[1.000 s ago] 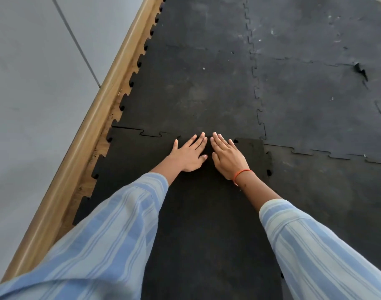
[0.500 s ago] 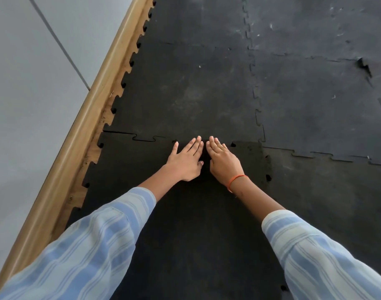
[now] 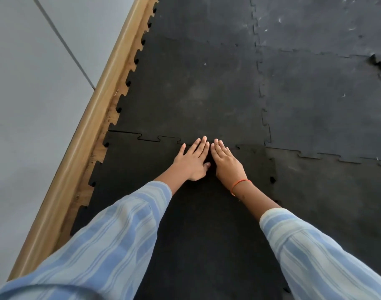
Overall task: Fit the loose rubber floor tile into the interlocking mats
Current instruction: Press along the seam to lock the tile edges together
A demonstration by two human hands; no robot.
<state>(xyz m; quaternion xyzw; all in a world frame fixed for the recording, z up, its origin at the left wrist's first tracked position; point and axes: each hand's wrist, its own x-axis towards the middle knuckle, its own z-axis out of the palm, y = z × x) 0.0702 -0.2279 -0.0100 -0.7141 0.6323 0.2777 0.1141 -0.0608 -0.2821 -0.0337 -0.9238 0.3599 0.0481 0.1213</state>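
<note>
Reaching forward from the bottom of the view, two arms in blue-and-white striped sleeves [image 3: 111,241] lie over the loose rubber floor tile [image 3: 202,230], a dark black slab that runs away from the person between the wooden skirting strip [image 3: 83,161] on the left and a greyer mat [image 3: 328,204] on the right. Both hands press flat on the tile's far end, palms down, fingers straight and together, so neither grip holds anything. The left hand [image 3: 190,162] and the right hand [image 3: 226,162] sit side by side, almost touching; an orange band [image 3: 239,185] circles the right wrist. Fingertips reach the toothed seam where the tile meets the interlocking mats [image 3: 196,94] beyond. Left of the hands the teeth look seated; at the tile's right edge small dark gaps show. Farther off, more grey mats carry white scuffs and one torn notch [image 3: 377,61]. A grey wall [image 3: 33,105] rises on the left.
</note>
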